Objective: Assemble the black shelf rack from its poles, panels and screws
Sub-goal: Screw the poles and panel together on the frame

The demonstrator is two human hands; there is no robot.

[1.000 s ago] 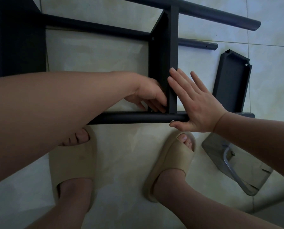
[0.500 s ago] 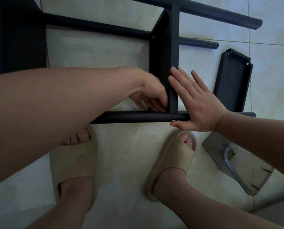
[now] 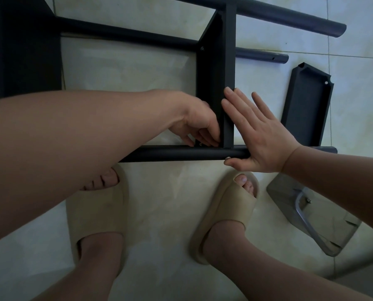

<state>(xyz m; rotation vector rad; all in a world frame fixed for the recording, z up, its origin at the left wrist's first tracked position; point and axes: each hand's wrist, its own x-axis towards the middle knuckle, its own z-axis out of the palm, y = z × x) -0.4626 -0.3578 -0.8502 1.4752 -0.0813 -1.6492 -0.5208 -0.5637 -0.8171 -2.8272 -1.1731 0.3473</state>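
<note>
Left hand edged toward matte panel, right hand across round pole

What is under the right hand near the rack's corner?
The near pole runs under the right hand and shows again beyond the wrist. The hand's straight fingers lie against the upright panel. The pole beneath the palm is covered.

One head-worn camera looks steeply down, close over the left hand and right hand, with floor just beyond them.
</note>
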